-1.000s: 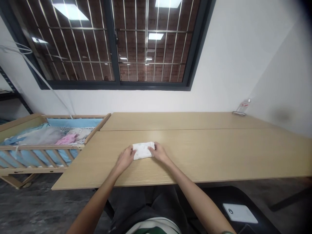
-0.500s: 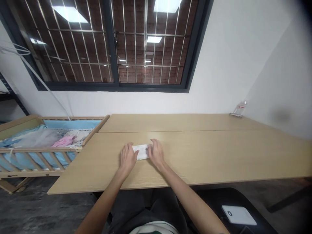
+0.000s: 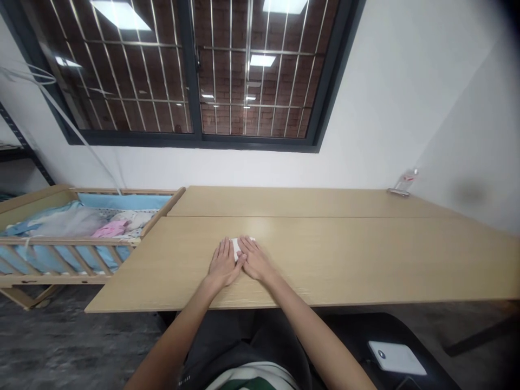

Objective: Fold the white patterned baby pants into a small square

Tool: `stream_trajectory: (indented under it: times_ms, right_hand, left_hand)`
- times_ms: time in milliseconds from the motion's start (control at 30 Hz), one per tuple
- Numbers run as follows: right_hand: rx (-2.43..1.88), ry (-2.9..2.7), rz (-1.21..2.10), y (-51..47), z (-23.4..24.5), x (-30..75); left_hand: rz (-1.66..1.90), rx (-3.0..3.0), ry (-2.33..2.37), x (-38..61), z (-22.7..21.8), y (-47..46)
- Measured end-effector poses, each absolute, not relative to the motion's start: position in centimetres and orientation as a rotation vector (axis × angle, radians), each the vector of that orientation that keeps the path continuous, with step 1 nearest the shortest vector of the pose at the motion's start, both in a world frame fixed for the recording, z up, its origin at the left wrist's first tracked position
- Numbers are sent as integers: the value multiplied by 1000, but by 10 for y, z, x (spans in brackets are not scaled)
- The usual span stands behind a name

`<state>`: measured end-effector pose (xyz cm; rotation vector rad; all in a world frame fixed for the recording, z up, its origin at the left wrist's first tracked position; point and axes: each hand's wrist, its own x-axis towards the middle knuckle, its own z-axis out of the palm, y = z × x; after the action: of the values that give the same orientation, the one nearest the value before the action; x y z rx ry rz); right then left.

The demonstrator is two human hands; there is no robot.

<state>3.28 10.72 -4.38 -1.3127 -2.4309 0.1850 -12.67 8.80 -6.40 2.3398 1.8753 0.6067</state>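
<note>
A small folded white cloth or tissue [image 3: 236, 249] lies on the light wooden table [image 3: 345, 260], mostly covered by my hands. My left hand [image 3: 223, 264] rests flat on its left part, fingers stretched forward. On its right part my right hand [image 3: 254, 257] also lies flat, palm down, the fingers straight. The two thumbs meet or overlap just in front of the cloth. Between the hands a narrow white strip shows, and a white corner peeks out past the right fingertips.
A wooden crib [image 3: 97, 246] with blue lining and bedding stands against the table's left side. At the far right corner of the table is a clear bottle [image 3: 406, 181]. A white phone-like device [image 3: 396, 357] lies on a black seat [image 3: 357, 330]. A barred window [image 3: 195, 81] is ahead.
My hands went from holding the cloth's two ends with curled fingers to lying flat over it, closer together. Less of the cloth shows now. The camera view shifted slightly.
</note>
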Motion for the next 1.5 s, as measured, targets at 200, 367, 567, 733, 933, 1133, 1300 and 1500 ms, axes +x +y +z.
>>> stream_trajectory:
  times_ms: [200, 367, 567, 733, 933, 1133, 1300, 1500]
  right_hand:
    - [-1522, -2278, 333, 107, -41, 42]
    - [-1309, -2248, 269, 102, -34, 49]
    - [-1069, -2249, 369, 109, -45, 54]
    - [-1034, -2038, 437, 128, -54, 55]
    - [-947, -1740, 818, 150, -28, 51]
    - [-994, -1655, 1051, 174, -13, 35]
    - [-1052, -1777, 1031, 185, -33, 25]
    - [-1042, -1857, 937, 181, -40, 22]
  left_hand:
    - [727, 2381, 1974, -135, -71, 86]
    - [812, 2578, 1723, -149, -60, 84]
    - [785, 2363, 1759, -152, -49, 88]
    - [894, 2269, 1772, -155, -37, 91]
    - [1088, 2045, 1798, -157, -23, 79]
    - [1047, 1871, 1783, -157, -26, 59]
    - [890, 1882, 1927, -150, -32, 42]
    - [759, 1997, 2081, -139, -25, 26]
